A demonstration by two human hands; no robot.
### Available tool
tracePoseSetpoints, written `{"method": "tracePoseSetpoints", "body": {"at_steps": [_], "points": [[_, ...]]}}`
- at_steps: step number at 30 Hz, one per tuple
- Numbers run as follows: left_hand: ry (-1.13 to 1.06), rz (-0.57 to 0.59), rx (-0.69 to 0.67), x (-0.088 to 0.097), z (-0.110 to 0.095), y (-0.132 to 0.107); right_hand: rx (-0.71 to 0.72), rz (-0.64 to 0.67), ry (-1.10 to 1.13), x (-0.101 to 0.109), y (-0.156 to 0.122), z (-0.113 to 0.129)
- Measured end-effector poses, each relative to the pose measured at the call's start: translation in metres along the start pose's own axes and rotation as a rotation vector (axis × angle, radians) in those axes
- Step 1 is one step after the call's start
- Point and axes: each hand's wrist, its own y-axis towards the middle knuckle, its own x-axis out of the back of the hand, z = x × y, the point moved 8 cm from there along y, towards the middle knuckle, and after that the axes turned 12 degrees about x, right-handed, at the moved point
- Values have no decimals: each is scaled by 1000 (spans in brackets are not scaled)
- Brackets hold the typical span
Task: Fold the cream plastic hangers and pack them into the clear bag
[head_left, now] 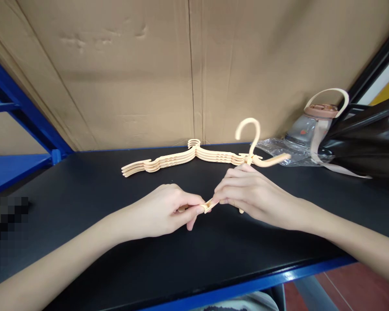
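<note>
My right hand [256,194] is closed around a cream plastic clothes hanger [253,138], whose hook stands up above my knuckles and one arm sticks out to the right. My left hand [171,207] pinches a small cream piece at the hanger's left end, between thumb and forefinger. Both hands meet there, over the front half of the black tabletop; most of the piece is hidden by my left fingers. Behind them a stack of several like hangers [178,158] lies flat with the hooks pointing to the back.
Cardboard [132,77] lines the back of the black table [116,268]. At the right stand a clear bottle with a strap [303,127], crumpled clear plastic [275,149] and a dark bag [369,138]. A blue metal frame [29,129] rises at the left.
</note>
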Motion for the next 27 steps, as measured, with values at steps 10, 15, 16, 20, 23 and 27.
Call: {"method": "tracePoseSetpoints", "body": {"at_steps": [10, 15, 16, 20, 23, 27], "points": [[148, -90, 93, -2, 9, -2, -15, -41, -43, -5, 1, -3], [143, -132, 139, -5, 12, -2, -48, -54, -54, -4, 1, -9], [114, -160, 165, -4, 12, -2, -59, -74, -66, -4, 1, -10], [19, -284, 224, 4, 11, -2, -112, -161, -108, -1, -1, -14], [-14, -337, 242, 10, 11, -3, -109, -203, -152, 2, -2, -12], [-100, -430, 317, 24, 28, -5, -39, -319, -325, 21, -8, -7]]}}
